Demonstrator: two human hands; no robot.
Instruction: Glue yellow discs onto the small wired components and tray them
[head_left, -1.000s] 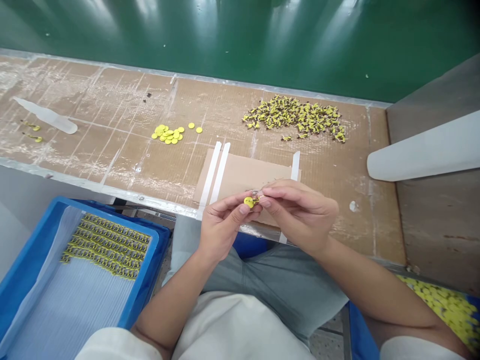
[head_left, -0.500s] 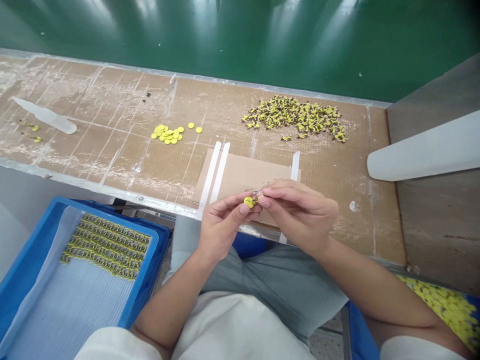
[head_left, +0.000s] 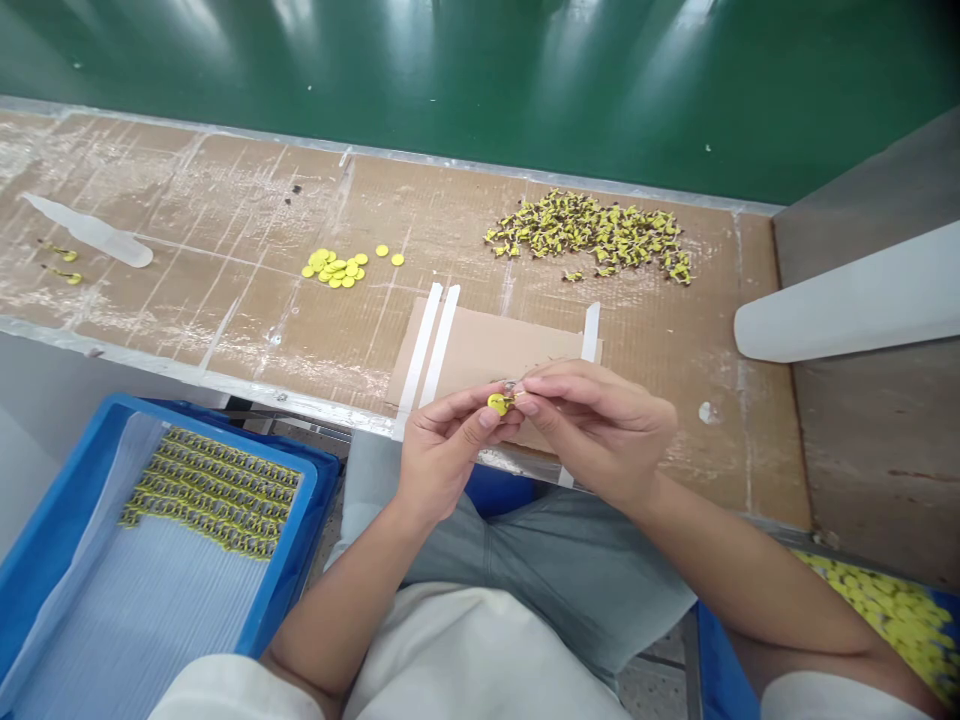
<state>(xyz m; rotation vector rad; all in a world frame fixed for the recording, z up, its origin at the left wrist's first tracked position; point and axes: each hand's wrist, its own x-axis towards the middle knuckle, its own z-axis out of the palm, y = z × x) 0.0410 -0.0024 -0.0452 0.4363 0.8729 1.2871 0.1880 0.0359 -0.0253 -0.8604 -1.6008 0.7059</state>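
Observation:
Between thumb and fingers, my left hand [head_left: 450,445] pinches a small yellow round piece [head_left: 498,404] with dark and metallic bits at its right side. My right hand [head_left: 600,425] is closed against that side, its thumb and index fingertips pressed together on a tiny part I cannot make out. The fingertips of both hands nearly meet, just above the near edge of a cardboard pad [head_left: 502,345] taped down with white strips. A heap of small yellow-and-dark pieces [head_left: 592,235] lies beyond the pad. Left of it are loose yellow discs [head_left: 337,268].
At lower left, a blue tray [head_left: 304,500] holds rows of yellow-and-dark pieces on a white ribbed liner. Yellow discs [head_left: 885,605] fill a container at lower right. A white tube [head_left: 855,295] juts in from the right. A translucent pointed strip [head_left: 97,232] lies far left.

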